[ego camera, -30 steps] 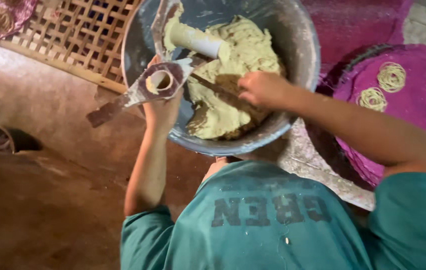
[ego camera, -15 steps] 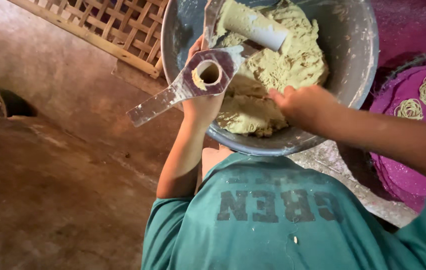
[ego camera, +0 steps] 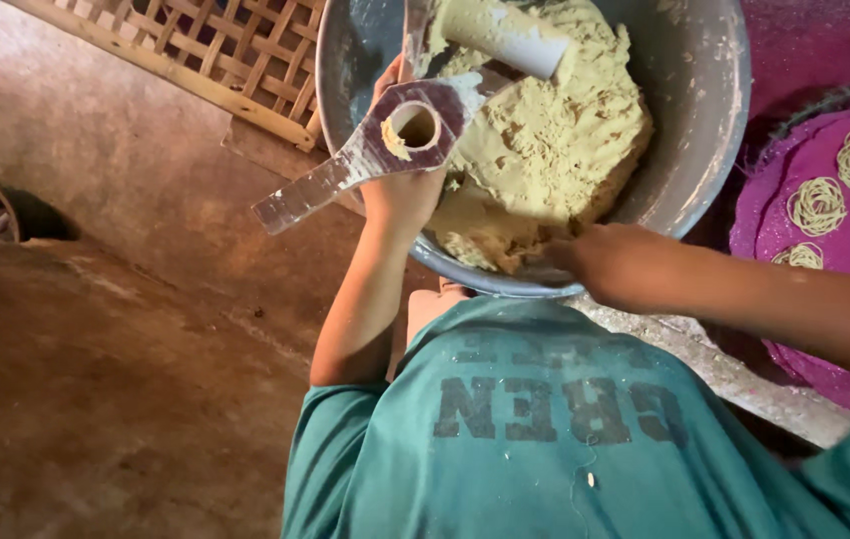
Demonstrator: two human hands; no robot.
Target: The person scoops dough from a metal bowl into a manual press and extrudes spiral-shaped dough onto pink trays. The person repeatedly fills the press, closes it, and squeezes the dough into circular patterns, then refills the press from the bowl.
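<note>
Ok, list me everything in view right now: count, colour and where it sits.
metal basin: one, grey, top centre.
dough: one mass, pale yellow, inside the basin.
press: one, dough-smeared, flat handle, hollow tube, over the basin's left rim.
plunger: one, whitish cylinder, lying on the dough.
mat: one, magenta, right edge.
noodle coils: three, pale yellow, on the mat.
lattice panel: one, wooden, top left.
floor: brown, left.
shirt: teal, bottom.
left hand: holds the press.
right hand: at the basin's near rim, beside the dough.
</note>
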